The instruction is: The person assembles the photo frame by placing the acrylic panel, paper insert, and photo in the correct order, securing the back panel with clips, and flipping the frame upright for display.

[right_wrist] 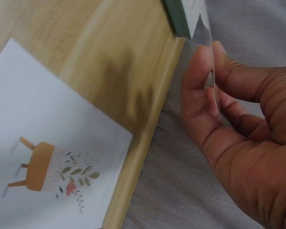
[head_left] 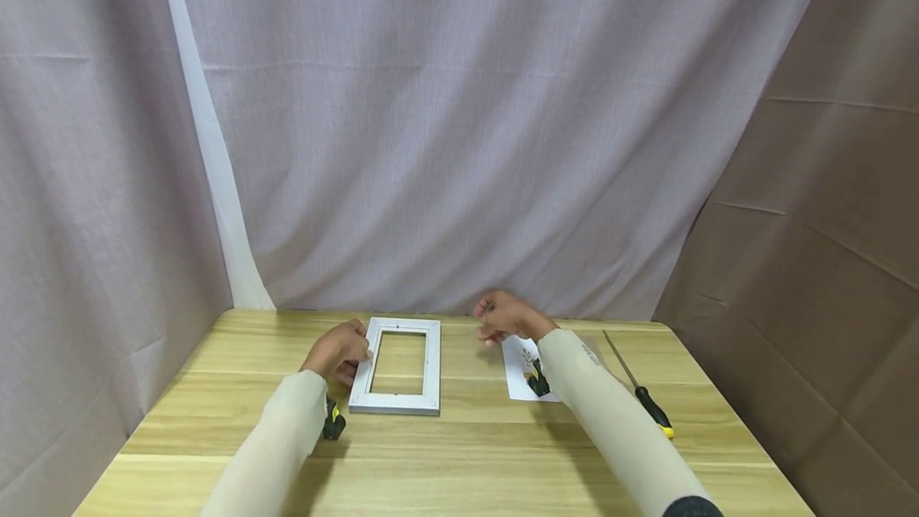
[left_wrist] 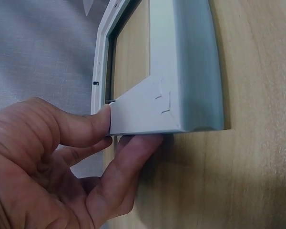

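Observation:
A white picture frame (head_left: 431, 365) lies flat on the wooden table (head_left: 467, 453), back side up with an empty opening. My left hand (head_left: 337, 351) pinches its left rail near the front corner; in the left wrist view the thumb (left_wrist: 81, 125) presses the frame (left_wrist: 181, 71) from one side and a finger lies against its edge from the other. My right hand (head_left: 502, 316) hovers above the table, right of the frame. It (right_wrist: 243, 119) pinches a thin clear sheet (right_wrist: 206, 28) between thumb and fingers. A printed card (head_left: 518, 373) with a potted plant drawing (right_wrist: 52, 157) lies under it.
A black-and-yellow screwdriver (head_left: 635, 388) lies at the table's right side. A small black-and-yellow tool (head_left: 333, 421) sits partly hidden beneath my left forearm. Grey curtain (head_left: 459, 142) hangs close behind the table's far edge, brown cloth at the right.

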